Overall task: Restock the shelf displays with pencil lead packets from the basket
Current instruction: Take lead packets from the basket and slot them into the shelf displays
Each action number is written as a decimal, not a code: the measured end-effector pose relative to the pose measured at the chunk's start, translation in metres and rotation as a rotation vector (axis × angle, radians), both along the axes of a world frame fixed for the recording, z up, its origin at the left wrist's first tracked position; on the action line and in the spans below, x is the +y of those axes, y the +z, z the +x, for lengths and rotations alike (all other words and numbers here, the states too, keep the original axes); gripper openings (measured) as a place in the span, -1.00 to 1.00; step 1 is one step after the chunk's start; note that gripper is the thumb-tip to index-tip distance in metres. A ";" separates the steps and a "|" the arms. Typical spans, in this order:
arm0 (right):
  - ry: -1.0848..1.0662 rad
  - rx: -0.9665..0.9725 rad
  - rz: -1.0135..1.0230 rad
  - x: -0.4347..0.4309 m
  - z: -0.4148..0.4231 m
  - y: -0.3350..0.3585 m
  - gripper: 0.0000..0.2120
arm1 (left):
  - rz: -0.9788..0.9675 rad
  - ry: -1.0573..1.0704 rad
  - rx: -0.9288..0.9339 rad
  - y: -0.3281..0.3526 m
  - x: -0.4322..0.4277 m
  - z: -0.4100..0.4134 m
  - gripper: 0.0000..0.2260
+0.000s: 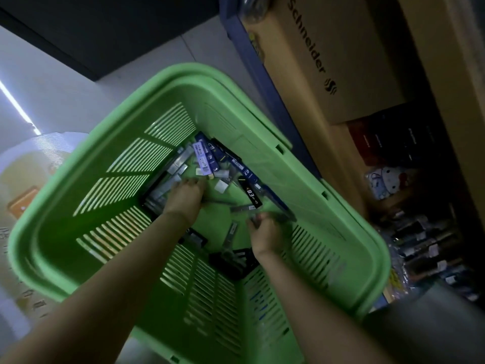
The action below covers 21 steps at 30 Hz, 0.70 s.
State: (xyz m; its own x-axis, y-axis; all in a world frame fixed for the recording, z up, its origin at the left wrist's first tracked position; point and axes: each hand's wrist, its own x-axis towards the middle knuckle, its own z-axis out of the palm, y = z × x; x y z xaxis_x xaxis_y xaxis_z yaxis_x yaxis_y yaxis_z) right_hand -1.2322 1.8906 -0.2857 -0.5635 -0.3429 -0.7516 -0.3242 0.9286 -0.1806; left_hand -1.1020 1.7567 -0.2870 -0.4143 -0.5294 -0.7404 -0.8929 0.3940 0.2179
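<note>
Both my arms reach down into a green slatted plastic basket point(236, 85). Several pencil lead packets point(204, 158) lie scattered on its bottom: lilac, dark blue, black and clear ones. My left hand point(185, 197) rests palm down on a stack of clear packets point(157, 194) at the left of the pile, fingers stretched toward the lilac ones. My right hand point(266, 233) is curled round several thin dark packets point(278, 219) near the basket's right wall. A black packet point(250, 193) lies between the two hands.
A brown Schneider carton point(322, 56) sits on a blue-edged shelf point(252, 64) right behind the basket. Lower right, dim shelves hold small stationery goods point(422, 245) and a white plush-face item point(391, 179). Pale floor lies to the left.
</note>
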 end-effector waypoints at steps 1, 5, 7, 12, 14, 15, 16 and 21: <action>-0.008 -0.041 -0.022 0.000 0.000 0.001 -0.86 | 0.074 0.104 0.023 0.001 0.000 0.000 -0.77; -0.182 -0.283 -0.286 -0.016 0.002 0.016 -0.88 | 0.422 0.503 0.050 0.008 0.005 -0.008 -0.75; -0.192 -0.341 -0.371 -0.027 0.004 0.023 -0.83 | 0.605 0.756 0.115 0.018 0.009 -0.015 -0.86; -0.191 -0.483 -0.438 -0.046 0.009 0.034 -0.83 | 0.707 0.825 0.358 0.047 0.009 -0.016 -0.74; -0.069 -0.398 -0.498 -0.049 0.008 0.040 -0.83 | 0.654 0.718 0.405 0.058 0.007 -0.012 -0.85; 0.029 -0.311 -0.511 -0.049 0.006 0.041 -0.81 | 0.634 0.682 0.419 0.062 0.006 -0.010 -0.87; 0.130 -0.212 -0.513 -0.049 0.002 0.041 -0.78 | 0.621 0.660 0.428 0.066 0.004 -0.008 -0.88; 0.366 -0.065 -0.364 -0.038 -0.022 0.019 -0.54 | 0.536 0.758 0.477 0.080 -0.007 0.004 -0.90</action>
